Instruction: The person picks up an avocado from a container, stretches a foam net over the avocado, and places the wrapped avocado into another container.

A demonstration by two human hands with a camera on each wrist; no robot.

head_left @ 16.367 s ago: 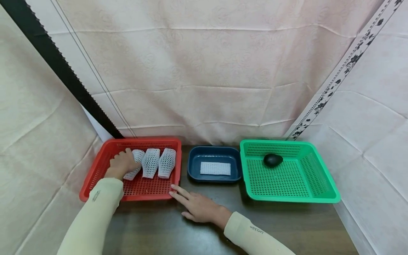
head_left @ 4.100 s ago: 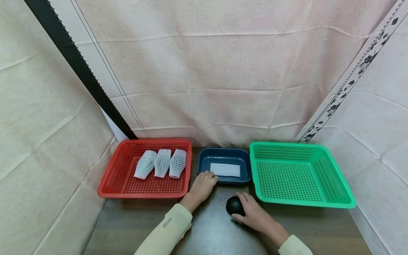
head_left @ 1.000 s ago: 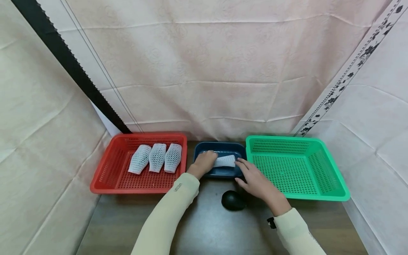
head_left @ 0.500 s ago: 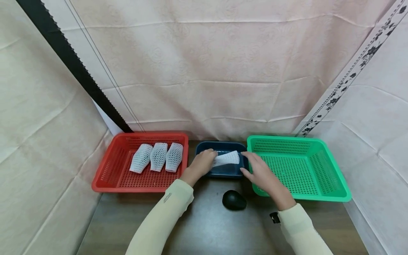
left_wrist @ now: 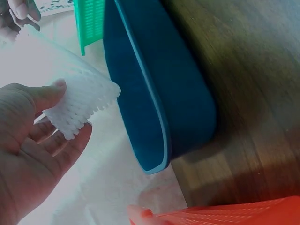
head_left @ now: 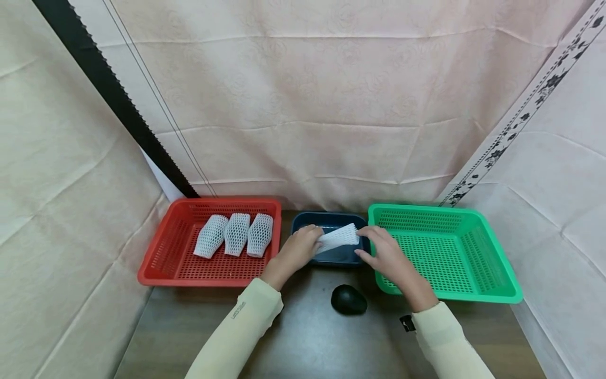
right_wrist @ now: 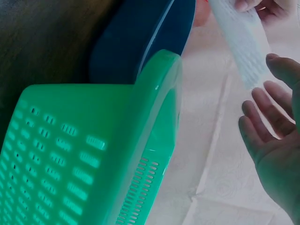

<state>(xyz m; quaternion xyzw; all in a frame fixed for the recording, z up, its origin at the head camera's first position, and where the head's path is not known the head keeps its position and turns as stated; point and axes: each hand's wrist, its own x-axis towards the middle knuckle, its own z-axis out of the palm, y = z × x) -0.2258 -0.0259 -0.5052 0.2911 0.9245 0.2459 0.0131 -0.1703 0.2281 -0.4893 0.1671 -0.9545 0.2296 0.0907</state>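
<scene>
My left hand (head_left: 299, 247) pinches one end of a flat white foam net sleeve (head_left: 340, 238) above the blue tray (head_left: 326, 261). In the left wrist view the thumb lies on top of the foam net (left_wrist: 70, 79), with fingers beneath it. My right hand (head_left: 382, 251) is at the sleeve's other end. The right wrist view shows that hand (right_wrist: 281, 154) with its fingers spread and relaxed, fingertips right by the net's edge. A smooth dark avocado (head_left: 349, 299) lies on the table in front of the tray.
On the left stands a red basket (head_left: 199, 281) with three net-wrapped pieces (head_left: 235, 234) side by side. A green basket (head_left: 450, 295) stands to the right, close against the blue tray. Cloth (head_left: 303, 105) hangs behind and at both sides of the wooden table (head_left: 303, 342).
The avocado came from the green basket, through my right hand, onto the table. My left hand has left the red basket and lifted the sleeve from the blue tray; its right end tilts up.
</scene>
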